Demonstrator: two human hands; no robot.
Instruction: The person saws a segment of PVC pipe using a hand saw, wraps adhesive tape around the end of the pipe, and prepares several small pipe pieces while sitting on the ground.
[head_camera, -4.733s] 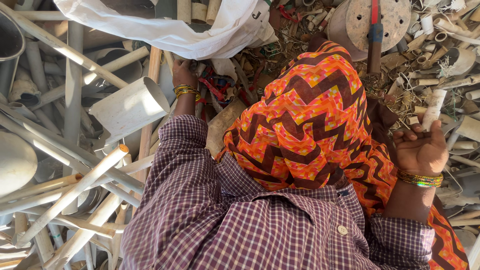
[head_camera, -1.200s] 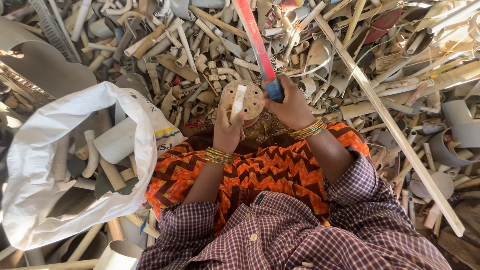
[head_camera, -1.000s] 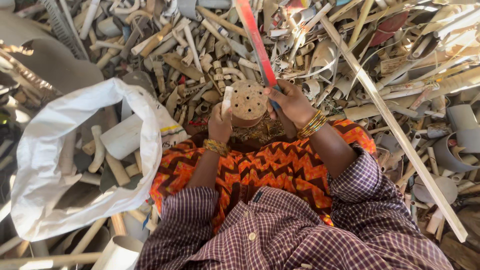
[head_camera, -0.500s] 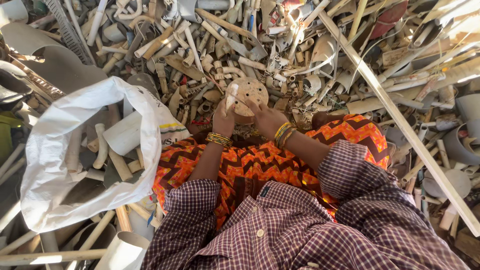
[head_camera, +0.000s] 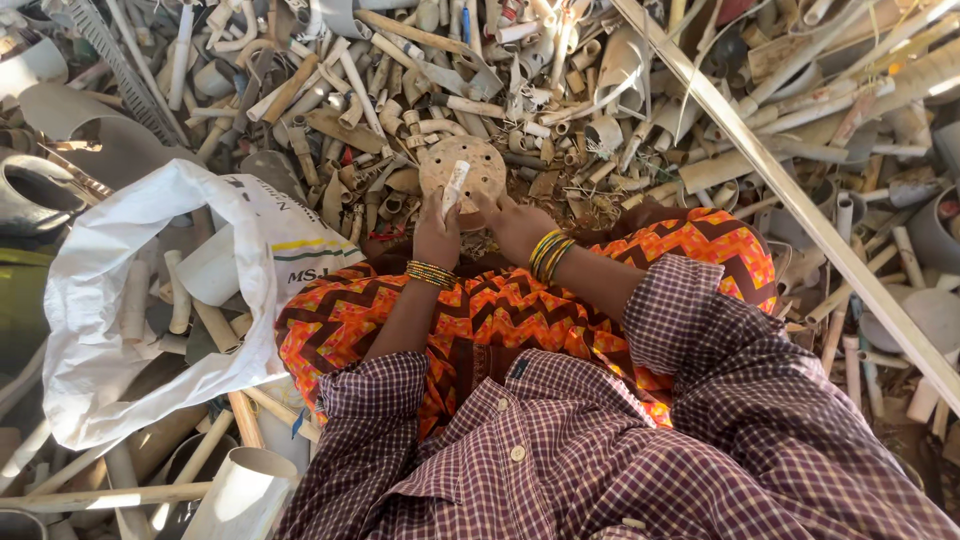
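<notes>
A large white sack (head_camera: 110, 330) lies open at left, holding pale pipe pieces (head_camera: 180, 290). Ahead, on the scrap heap, a round perforated disc (head_camera: 478, 165); left hand (head_camera: 437, 232) grips a short white tube (head_camera: 455, 186) against it, right hand (head_camera: 515, 225) pinches its edge.

Both arms reach forward over the lap, elbows bent, checked sleeves pushed up to mid-forearm, bangles on both wrists. The left hand (head_camera: 437, 232) is closed in a grip, thumb up. The right hand (head_camera: 517, 226) lies just beside it, fingers curled, knuckles up.
</notes>
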